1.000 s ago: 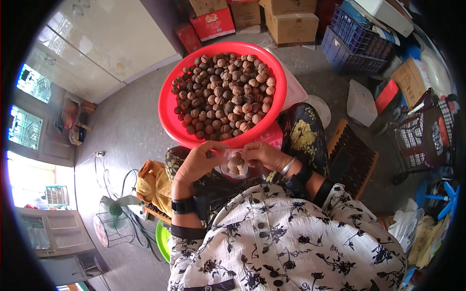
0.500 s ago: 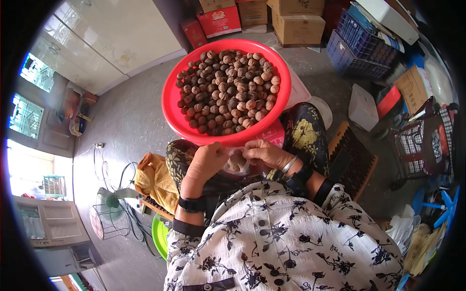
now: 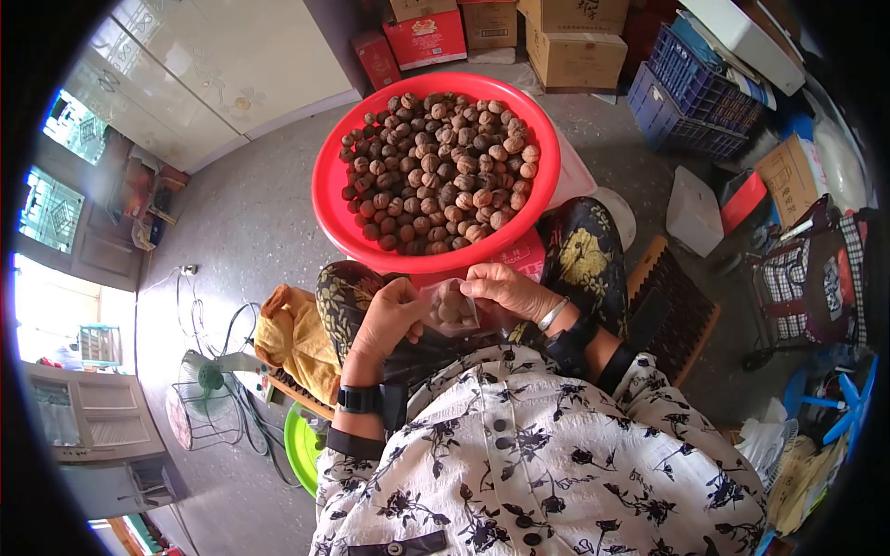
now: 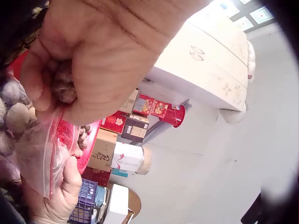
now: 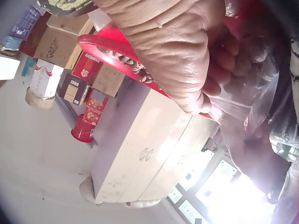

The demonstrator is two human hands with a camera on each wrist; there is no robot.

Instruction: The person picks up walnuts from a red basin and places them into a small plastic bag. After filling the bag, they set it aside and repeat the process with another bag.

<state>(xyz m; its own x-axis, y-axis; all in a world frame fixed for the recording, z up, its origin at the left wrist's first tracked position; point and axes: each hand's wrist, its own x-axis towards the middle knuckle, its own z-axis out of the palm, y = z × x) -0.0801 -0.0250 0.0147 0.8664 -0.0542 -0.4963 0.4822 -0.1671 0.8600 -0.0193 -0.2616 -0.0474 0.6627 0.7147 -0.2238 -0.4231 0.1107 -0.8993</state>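
Observation:
Over the lap, a clear zip bag (image 3: 454, 310) with several walnuts inside hangs between the two hands. My left hand (image 3: 391, 310) pinches its upper left edge with curled fingers. In the left wrist view a dark brown lump (image 4: 64, 88) shows in the hollow of that hand. At the bag's upper right, my right hand (image 3: 510, 292) grips the edge between thumb and fingers. Just beyond the hands stands a red basin (image 3: 326, 218) with a broad heap of walnuts (image 3: 436, 171). The right wrist view shows the bag (image 5: 261, 74) beside the curled right fingers.
Cardboard boxes (image 3: 579, 60) and blue crates (image 3: 691, 102) line the far side. On the right are a checked trolley bag (image 3: 797, 278) and a wooden beaded mat (image 3: 672, 310). A yellow cloth (image 3: 297, 343), a fan (image 3: 206, 375) and a green tub (image 3: 301, 445) are at the left.
The left fingers, spread a second ago, have drawn in on the bag's edge. The bag now hangs more tilted. The whole scene shifts slightly as the head moves.

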